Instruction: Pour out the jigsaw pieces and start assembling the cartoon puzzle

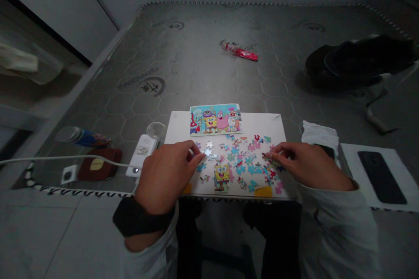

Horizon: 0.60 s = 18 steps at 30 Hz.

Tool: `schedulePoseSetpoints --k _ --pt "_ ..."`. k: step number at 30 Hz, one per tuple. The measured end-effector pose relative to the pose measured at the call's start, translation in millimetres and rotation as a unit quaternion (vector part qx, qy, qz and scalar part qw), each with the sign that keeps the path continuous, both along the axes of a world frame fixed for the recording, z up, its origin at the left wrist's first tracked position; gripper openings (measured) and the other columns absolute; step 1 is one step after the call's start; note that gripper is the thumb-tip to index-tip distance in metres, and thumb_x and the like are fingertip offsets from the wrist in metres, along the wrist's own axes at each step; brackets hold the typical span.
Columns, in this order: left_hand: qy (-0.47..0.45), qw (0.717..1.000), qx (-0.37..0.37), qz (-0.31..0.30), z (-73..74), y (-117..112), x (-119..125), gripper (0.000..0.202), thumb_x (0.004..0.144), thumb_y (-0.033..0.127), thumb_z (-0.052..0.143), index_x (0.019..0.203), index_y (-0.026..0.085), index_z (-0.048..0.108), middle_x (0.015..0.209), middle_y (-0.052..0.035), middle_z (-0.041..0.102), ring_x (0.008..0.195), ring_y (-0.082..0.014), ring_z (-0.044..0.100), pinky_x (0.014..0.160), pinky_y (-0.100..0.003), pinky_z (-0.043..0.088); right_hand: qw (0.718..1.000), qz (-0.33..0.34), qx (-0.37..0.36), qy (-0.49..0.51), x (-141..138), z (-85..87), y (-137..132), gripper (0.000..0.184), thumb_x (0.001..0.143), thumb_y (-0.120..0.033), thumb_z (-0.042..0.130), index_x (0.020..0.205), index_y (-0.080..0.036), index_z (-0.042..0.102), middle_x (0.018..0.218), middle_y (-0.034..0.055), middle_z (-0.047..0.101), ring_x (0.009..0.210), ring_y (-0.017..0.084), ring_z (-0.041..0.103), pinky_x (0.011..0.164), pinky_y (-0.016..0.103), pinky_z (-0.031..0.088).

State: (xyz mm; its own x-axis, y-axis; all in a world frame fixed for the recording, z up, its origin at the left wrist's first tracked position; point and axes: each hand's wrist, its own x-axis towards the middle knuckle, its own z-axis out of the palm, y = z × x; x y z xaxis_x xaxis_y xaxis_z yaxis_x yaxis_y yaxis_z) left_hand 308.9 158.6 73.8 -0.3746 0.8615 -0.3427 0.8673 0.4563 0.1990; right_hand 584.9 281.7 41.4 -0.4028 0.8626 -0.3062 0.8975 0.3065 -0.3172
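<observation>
Loose jigsaw puzzle pieces (250,157) lie scattered over a white board (262,124). An assembled upright strip of puzzle (221,178) shows a yellow cartoon figure near the board's front edge. Behind the pieces lies a picture card (216,120) with several cartoon characters. My left hand (172,165) is over the board's left side, thumb and forefinger drawn together beside some pieces; what they hold, if anything, is hidden. At the right side, my right hand (306,163) pinches a small dark puzzle piece (264,155) at its fingertips.
On the left are a white power adapter (141,154) with a cable, a brown case (100,165) and a bottle (85,136). A phone (382,176) lies at the right. Farther back are a red wrapper (240,51) and a black bag (356,63).
</observation>
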Motion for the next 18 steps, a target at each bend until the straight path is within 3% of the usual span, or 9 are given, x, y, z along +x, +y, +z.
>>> schedulePoseSetpoints --k 5,18 --pt "-0.004 1.000 -0.002 0.003 0.5 0.3 1.2 0.022 0.091 0.047 0.060 0.094 0.029 0.073 0.088 -0.0001 0.077 0.081 -0.0225 0.069 0.063 -0.031 0.036 1.000 -0.004 0.021 0.000 -1.4 -2.8 -0.2 0.040 0.087 -0.062 0.059 0.093 -0.028 0.078 0.082 0.0051 0.077 0.071 0.023 0.069 0.058 0.032 0.043" --pt "0.002 1.000 -0.003 0.004 1.2 1.3 2.8 0.023 0.091 0.048 0.060 0.094 0.029 0.073 0.089 0.0001 0.077 0.082 -0.0233 0.069 0.061 -0.032 0.036 0.999 -0.024 0.022 -0.040 -10.2 4.0 -1.7 0.036 0.086 -0.059 0.059 0.081 -0.028 0.076 0.078 0.0048 0.075 0.066 0.021 0.065 0.053 0.031 0.036"
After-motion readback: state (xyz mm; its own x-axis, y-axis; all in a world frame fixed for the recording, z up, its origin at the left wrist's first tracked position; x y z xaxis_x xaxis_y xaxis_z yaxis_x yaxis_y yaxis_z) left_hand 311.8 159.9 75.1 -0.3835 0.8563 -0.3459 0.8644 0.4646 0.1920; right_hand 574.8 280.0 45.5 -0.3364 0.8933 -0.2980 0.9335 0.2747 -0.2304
